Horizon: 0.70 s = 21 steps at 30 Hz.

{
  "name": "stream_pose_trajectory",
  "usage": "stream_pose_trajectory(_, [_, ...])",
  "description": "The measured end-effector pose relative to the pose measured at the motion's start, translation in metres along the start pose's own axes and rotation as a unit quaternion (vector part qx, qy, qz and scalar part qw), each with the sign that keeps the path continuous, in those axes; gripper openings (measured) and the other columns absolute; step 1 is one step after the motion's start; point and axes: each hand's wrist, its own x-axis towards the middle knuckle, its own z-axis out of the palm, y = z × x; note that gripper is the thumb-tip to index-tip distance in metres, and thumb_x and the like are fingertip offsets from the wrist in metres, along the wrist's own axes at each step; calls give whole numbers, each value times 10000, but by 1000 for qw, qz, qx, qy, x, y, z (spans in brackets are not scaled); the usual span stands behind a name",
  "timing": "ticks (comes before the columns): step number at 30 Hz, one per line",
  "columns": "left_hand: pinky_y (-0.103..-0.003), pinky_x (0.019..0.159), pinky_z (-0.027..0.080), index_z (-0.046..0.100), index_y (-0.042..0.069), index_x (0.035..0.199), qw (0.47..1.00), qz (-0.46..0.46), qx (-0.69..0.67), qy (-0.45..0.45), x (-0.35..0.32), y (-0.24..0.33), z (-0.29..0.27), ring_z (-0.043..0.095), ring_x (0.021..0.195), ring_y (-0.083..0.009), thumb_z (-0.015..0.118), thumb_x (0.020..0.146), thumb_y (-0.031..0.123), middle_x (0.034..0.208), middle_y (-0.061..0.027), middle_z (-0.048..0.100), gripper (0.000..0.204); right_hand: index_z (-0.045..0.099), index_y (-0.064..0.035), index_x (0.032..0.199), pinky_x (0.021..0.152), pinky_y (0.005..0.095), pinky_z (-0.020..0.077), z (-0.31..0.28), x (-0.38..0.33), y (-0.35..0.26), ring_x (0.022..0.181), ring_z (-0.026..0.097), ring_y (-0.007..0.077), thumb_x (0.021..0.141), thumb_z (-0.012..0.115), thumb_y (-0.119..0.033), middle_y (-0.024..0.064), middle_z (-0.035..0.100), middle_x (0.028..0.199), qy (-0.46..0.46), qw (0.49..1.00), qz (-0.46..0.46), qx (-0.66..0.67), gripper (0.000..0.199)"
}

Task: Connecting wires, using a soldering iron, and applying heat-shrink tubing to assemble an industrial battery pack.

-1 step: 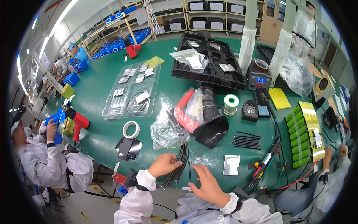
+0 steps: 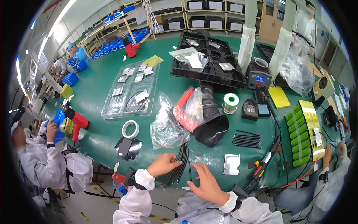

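My left hand (image 2: 163, 165) is closed at a bundle of thin black wires (image 2: 178, 168), its thumb and fingertips against the strands. The bundle runs out of a clear plastic bag (image 2: 164, 128) toward the table's near edge. My right hand (image 2: 209, 183) is open, palm turned inward and fingers apart, right of the bundle. One wire (image 2: 190, 168) lies separate between the bundle and my right fingertips; whether they touch it I cannot tell. Farther right, several short black wires (image 2: 246, 139) lie in a neat row. A silver metal plate (image 2: 232, 164) lies between them and the near edge.
A tape roll (image 2: 130, 129) and red heat gun (image 2: 76, 121) stand left; a clear tray (image 2: 128, 91) lies behind. Solder spool (image 2: 231, 103), soldering station (image 2: 259, 79) and green battery pack (image 2: 300, 134) are right. A black funnel-shaped tube (image 2: 210, 130) lies ahead. Co-workers sit at both sides.
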Motion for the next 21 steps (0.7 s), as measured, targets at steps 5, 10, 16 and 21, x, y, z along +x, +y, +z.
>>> stream_pose_trajectory(5, [-282,692,491,600,-26,983,908,-82,-365,-189,-10,21,-10,578,695,-120,598,967,178,785,-40,595,205,432,-27,1376,773,343,544,17,9,-2,1030,573,284,816,724,-89,166,492,1223,53,996,-24,-62,635])
stream_pose_trajectory(10, [-275,673,508,575,-25,1103,921,-65,-330,-195,-28,-7,-13,600,713,-116,565,985,120,867,-37,620,187,538,-17,1277,812,392,504,23,10,-6,960,563,316,770,730,-72,144,531,1101,45,993,-36,-105,545])
stream_pose_trajectory(16, [-344,587,512,597,-53,1015,994,-18,-105,-33,-35,22,-9,651,619,-204,739,844,161,753,-120,663,308,583,-17,1177,787,409,502,26,11,4,946,563,331,770,704,-74,147,547,1038,54,988,-37,-138,429])
stream_pose_trajectory(21, [-374,591,521,589,-46,886,999,33,15,8,-37,28,7,659,603,-305,833,688,139,704,-152,655,365,594,-19,1151,750,409,509,22,17,1,927,574,337,770,706,-69,152,546,1039,80,988,-3,-129,400])
